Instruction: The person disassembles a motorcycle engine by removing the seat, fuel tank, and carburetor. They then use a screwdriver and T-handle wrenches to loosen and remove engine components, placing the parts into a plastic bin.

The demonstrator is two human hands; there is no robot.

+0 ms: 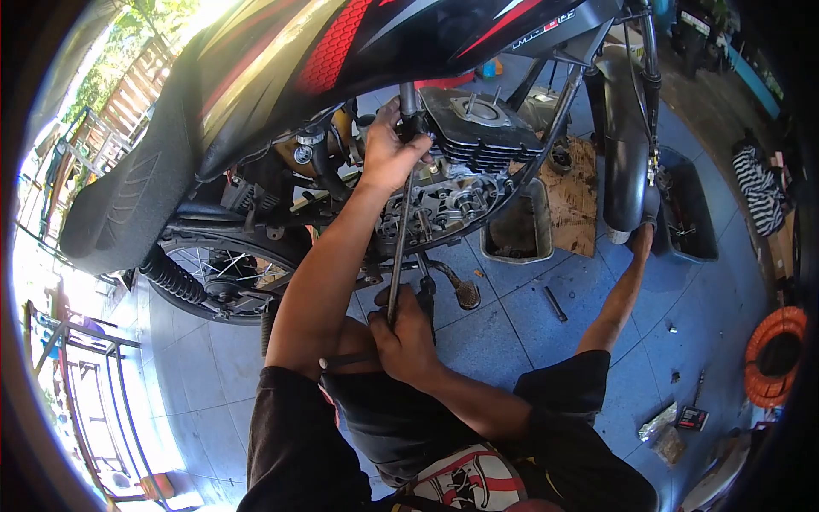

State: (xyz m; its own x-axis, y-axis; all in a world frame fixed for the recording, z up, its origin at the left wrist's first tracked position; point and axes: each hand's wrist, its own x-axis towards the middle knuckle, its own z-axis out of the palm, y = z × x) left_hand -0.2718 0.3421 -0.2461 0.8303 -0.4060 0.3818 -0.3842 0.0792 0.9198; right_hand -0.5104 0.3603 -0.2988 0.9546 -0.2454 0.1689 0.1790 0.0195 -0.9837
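Note:
My left hand [395,152] reaches up under the motorcycle's tank [358,51]. It is closed around the head of a long socket wrench [400,243], beside the finned engine cylinder [478,128]. A metal shaft [408,96] rises from that head toward the frame. Lower down, my right hand [408,340] wraps around the wrench's long bar near its lower end. A dark rod with a round pale end [324,363] sticks out to the left of my right hand; how it joins the wrench is hidden. Between my hands lies the opened engine case [444,209], its metal parts exposed.
A plastic tub [517,243] sits on the tiled floor below the engine, beside stained cardboard [573,196]. A short metal bar [554,304] lies further right. A dark bin [689,243] stands near the front wheel [625,162]. The foot pedal [467,295] juts out below the engine.

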